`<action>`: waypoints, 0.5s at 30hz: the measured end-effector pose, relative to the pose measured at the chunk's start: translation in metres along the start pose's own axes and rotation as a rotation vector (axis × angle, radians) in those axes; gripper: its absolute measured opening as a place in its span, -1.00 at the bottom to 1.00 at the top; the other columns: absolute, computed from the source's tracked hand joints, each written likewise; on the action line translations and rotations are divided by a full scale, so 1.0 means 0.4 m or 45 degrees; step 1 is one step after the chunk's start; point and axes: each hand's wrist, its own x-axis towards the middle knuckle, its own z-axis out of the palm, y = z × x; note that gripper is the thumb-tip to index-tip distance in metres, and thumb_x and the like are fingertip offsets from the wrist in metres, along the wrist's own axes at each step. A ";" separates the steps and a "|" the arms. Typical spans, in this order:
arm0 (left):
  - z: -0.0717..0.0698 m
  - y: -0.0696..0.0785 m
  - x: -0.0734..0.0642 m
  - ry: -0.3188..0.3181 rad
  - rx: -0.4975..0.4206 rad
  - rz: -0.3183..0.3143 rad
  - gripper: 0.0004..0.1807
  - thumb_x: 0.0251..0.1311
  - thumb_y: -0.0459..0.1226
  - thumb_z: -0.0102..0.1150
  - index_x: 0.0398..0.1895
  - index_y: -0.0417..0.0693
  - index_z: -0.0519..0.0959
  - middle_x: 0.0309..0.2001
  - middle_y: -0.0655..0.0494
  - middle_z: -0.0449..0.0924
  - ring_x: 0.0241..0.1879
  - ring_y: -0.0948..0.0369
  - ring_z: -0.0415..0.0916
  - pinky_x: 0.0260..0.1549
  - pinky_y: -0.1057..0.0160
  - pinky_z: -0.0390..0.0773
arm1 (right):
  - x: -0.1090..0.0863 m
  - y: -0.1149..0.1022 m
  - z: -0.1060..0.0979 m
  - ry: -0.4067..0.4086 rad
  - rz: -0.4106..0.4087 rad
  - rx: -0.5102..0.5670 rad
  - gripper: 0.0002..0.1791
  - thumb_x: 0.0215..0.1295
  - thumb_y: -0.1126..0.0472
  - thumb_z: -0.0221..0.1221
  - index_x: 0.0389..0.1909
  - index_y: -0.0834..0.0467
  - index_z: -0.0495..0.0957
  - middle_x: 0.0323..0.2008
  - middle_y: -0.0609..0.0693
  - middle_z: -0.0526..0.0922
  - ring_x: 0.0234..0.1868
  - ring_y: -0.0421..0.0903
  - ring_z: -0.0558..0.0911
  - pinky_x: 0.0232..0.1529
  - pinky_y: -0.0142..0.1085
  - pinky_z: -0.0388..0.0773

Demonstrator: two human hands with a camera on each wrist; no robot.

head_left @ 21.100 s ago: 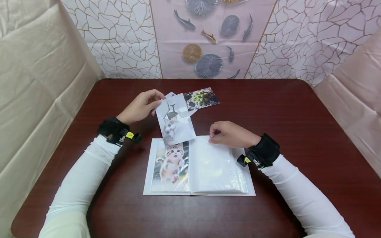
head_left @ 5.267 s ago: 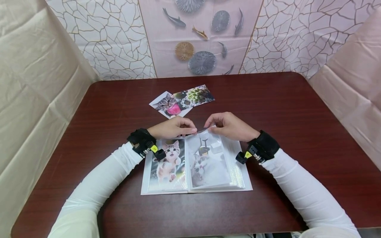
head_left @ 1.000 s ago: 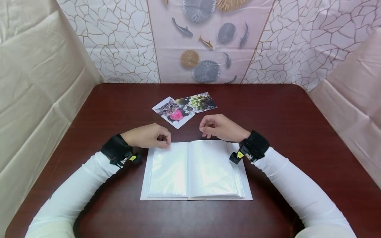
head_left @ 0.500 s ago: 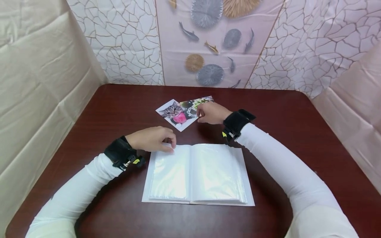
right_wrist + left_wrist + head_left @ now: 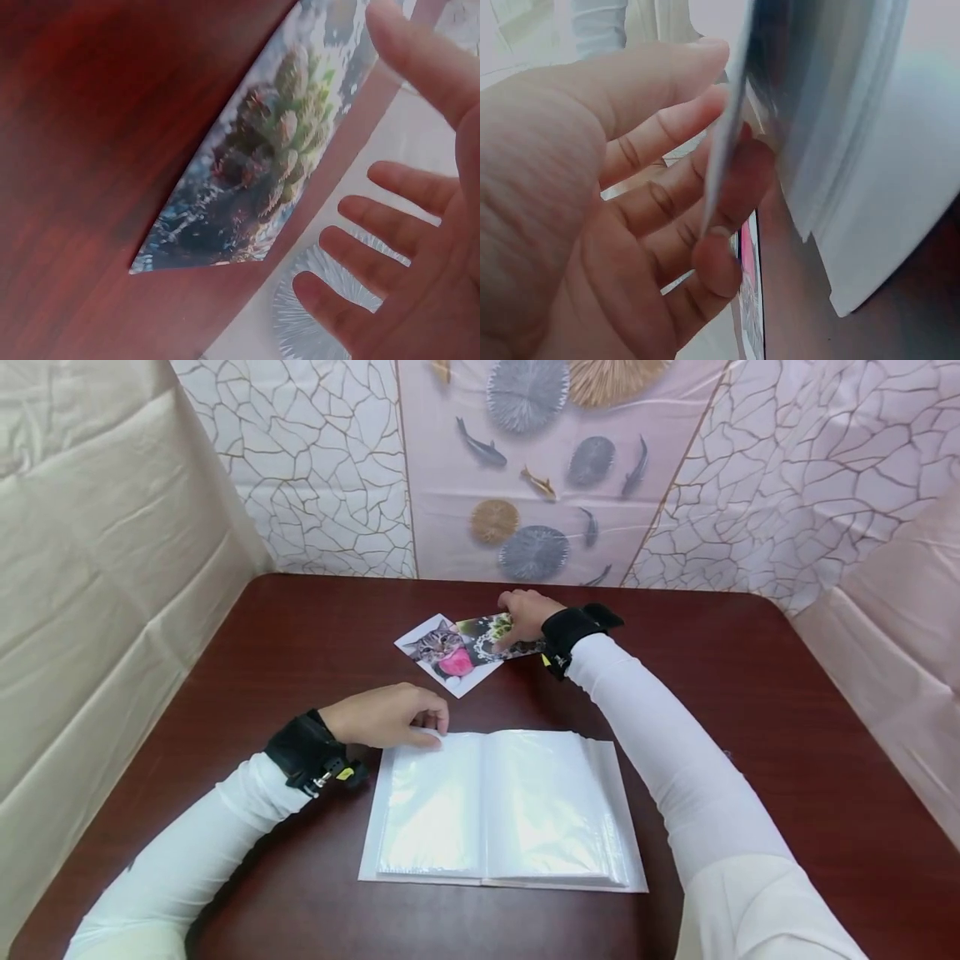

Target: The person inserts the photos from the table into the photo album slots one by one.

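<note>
An open photo album (image 5: 540,810) lies on the table with two bare clear-pocket pages showing. My left hand (image 5: 390,714) holds its top left edge. In the left wrist view the thumb is on one side of a thin page or cover (image 5: 724,150) and the fingertips wrap round to the other. Further back, my right hand (image 5: 528,617) reaches over a succulent photo (image 5: 478,637), covering its right part. The right wrist view shows the fingers (image 5: 367,259) spread, thumb above the photo's surface. A photo of a cat in a pink bib (image 5: 442,656) lies partly under the succulent one.
The dark red wooden table (image 5: 315,635) runs back to a patterned cloth backdrop (image 5: 330,485). Cream cloth (image 5: 112,527) hangs at the left side. Each wrist wears a black strap (image 5: 303,752) with a small camera.
The album's pages turned from the two kitten pictures to bare pockets. My left hand shifted to the album's top left edge; my right hand moved forward from the album to the succulent photo.
</note>
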 end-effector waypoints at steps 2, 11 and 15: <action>-0.001 0.001 0.000 0.014 -0.011 0.001 -0.88 0.26 -0.15 0.39 -0.20 0.15 0.66 -0.40 0.28 0.56 -0.34 0.28 0.46 -0.28 0.33 0.53 | 0.014 0.011 -0.005 -0.042 0.005 0.006 0.02 0.15 -0.12 0.45 0.48 0.26 0.18 0.41 0.26 0.32 0.44 0.21 0.31 0.43 0.03 0.28; 0.000 -0.003 0.000 0.046 -0.025 -0.003 -0.93 0.28 -0.13 0.36 -0.25 0.20 0.65 -0.45 0.29 0.53 -0.38 0.30 0.47 -0.31 0.34 0.50 | 0.067 0.052 0.001 -0.126 0.068 -0.069 0.14 -0.02 -0.22 0.51 0.49 0.13 0.17 0.43 0.23 0.27 0.44 0.22 0.24 0.43 0.10 0.27; 0.000 -0.005 0.000 0.051 -0.034 -0.016 -0.95 0.31 -0.11 0.34 -0.25 0.21 0.65 -0.46 0.28 0.52 -0.38 0.29 0.47 -0.30 0.33 0.51 | 0.079 0.066 0.011 -0.136 0.091 -0.088 0.17 -0.06 -0.29 0.51 0.51 0.09 0.17 0.41 0.24 0.21 0.41 0.21 0.25 0.40 0.09 0.32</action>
